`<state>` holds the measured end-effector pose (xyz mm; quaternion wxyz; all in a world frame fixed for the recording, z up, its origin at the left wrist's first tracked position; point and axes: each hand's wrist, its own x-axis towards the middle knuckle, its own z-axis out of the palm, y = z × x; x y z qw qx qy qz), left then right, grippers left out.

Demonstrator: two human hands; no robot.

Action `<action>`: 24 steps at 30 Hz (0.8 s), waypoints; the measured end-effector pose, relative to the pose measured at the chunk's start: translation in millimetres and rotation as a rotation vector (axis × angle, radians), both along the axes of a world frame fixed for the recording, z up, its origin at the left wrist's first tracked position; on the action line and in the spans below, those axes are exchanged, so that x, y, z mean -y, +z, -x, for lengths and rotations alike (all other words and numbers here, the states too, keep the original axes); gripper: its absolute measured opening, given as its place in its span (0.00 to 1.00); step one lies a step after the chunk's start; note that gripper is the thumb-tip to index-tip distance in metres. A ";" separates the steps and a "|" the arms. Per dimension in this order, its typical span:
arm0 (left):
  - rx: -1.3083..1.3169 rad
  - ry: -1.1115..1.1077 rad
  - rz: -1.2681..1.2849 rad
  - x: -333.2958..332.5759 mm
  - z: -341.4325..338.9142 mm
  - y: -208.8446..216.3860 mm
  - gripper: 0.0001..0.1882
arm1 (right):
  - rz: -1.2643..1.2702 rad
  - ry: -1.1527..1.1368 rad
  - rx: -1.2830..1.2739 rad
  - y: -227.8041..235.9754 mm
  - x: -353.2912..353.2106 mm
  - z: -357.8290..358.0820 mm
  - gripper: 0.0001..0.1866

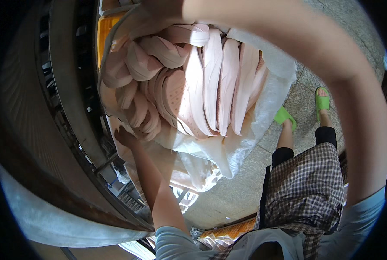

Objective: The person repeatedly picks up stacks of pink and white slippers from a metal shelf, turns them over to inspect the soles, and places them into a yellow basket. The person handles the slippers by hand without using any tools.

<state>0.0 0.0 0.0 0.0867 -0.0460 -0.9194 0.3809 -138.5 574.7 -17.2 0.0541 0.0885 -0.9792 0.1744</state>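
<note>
Pale pink shoe soles (pixel 213 78) fill a large container lined with a whitish translucent plastic liner (pixel 276 71). Several soles stand on edge side by side on the right; others curl in a looser heap on the left. At the near left side of the load, my left hand (pixel 126 137) is in shadow, its fingers bent in against the liner's edge. My right arm arches over the far side of the soles. At the top of the picture my right hand (pixel 161 12) lies by the far left rim of the liner, its fingers blurred and partly out of sight.
A yellow crate (pixel 108 32) shows behind the liner at the far left. Dark metal framework (pixel 79 86) runs along the left. My feet in green slippers (pixel 322 100) stand on the stone floor (pixel 241 195) at the right. An orange-yellow crate (pixel 228 232) sits near my body.
</note>
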 end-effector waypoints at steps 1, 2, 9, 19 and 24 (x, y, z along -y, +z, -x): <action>0.004 0.007 0.057 -1.9 -24.3 -6.1 0.20 | -0.088 0.048 0.013 -2.8 -23.3 -1.0 0.26; 0.063 0.201 -0.266 -5.3 -42.5 -10.5 0.20 | -0.073 0.113 0.116 -4.7 -50.3 -2.6 0.27; 0.199 0.821 -2.170 -66.6 -133.5 -71.3 0.23 | 0.220 -0.002 0.609 -40.2 -135.3 -54.6 0.26; -0.410 0.578 -1.482 -236.2 -153.8 44.0 0.19 | 1.078 0.302 -0.009 -40.5 31.8 -125.4 0.16; -0.182 0.287 -1.426 -305.8 -85.1 -29.5 0.18 | 0.933 0.202 0.243 -40.0 102.0 -157.3 0.17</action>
